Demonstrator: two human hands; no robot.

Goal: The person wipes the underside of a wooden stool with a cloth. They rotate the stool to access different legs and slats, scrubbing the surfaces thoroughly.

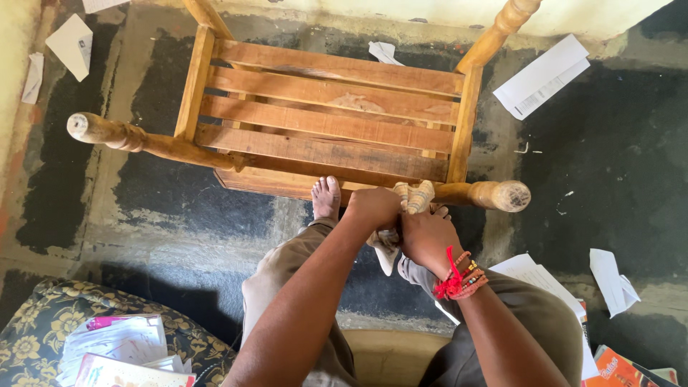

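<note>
A dark, worn floor strewn with papers is filling the frame. At lower left, a flowered cushion is holding booklets. An upturned wooden chair, slatted and honey-brown, is lying across the upper middle. The left hand and right hand are gripping a pale cloth against its turned leg, right of centre.

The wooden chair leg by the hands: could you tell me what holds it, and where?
Both hands, left and right, grip the wooden chair leg near its middle; a pale cloth hangs below.
</note>
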